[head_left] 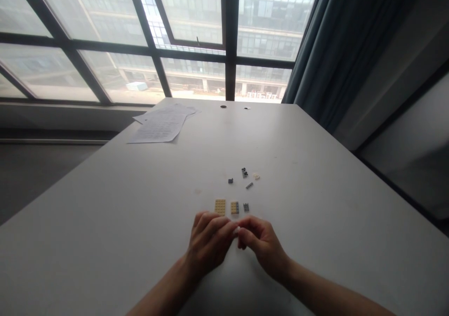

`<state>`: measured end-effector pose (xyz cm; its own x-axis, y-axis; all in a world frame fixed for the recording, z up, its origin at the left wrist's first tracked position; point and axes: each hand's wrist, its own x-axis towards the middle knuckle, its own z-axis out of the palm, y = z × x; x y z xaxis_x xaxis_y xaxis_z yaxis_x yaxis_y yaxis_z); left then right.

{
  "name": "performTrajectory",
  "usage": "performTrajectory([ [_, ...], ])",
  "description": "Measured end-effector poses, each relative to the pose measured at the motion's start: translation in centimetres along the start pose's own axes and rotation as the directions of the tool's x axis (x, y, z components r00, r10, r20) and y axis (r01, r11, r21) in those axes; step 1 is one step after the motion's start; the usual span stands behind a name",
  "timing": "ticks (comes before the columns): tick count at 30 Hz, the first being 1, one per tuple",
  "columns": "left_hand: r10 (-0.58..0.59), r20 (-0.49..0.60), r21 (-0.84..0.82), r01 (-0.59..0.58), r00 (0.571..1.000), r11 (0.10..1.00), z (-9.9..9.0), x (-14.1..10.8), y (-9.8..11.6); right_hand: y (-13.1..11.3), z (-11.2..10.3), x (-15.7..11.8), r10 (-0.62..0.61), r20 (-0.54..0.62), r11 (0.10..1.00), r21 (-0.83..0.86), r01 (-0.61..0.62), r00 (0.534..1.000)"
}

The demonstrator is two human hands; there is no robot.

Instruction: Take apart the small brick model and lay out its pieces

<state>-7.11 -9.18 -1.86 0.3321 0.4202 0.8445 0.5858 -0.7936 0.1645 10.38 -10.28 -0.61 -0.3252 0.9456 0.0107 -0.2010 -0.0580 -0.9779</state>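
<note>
My left hand (211,239) and my right hand (262,244) meet low in the middle of the view. Their fingertips are closed together on a small white toy brick (236,230), mostly covered by the fingers. Just beyond them lie a tan studded plate (220,206), a tan plate with a blue-grey edge (234,207) and a small grey piece (246,207). Farther off are a dark piece (230,181), a grey piece with black parts (244,172), a narrow grey strip (249,185) and a cream piece (256,176).
The pieces are spread on a long white table (308,203). Printed paper sheets (159,126) lie at its far left. Two round holes, one of them a dark hole (223,106), sit near the far edge. Beyond are windows and a dark blue curtain (326,49).
</note>
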Motion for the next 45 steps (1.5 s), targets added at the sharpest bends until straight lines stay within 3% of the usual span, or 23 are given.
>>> performTrajectory([
  [15,0.020,-0.019,-0.019,-0.020,1.000,1.000,0.04,0.55,0.30,0.41,0.03,-0.60,-0.139,-0.081,0.951,-0.288,0.110,0.987],
  [22,0.007,-0.020,-0.050,-0.008,1.000,0.999,-0.01,0.34,0.13,0.65,0.24,-0.78,-0.070,-0.046,0.989,-0.136,0.063,0.997],
  [38,0.060,0.035,-0.066,-0.057,0.998,0.996,0.37,-0.27,-0.03,0.63,0.35,-0.51,-0.036,-0.085,0.989,-0.146,0.024,0.996],
  [45,0.021,-0.012,-0.047,-0.022,1.000,0.999,0.45,-0.29,-0.20,0.55,0.58,-0.64,-0.052,-0.080,0.997,-0.068,0.046,0.995],
])
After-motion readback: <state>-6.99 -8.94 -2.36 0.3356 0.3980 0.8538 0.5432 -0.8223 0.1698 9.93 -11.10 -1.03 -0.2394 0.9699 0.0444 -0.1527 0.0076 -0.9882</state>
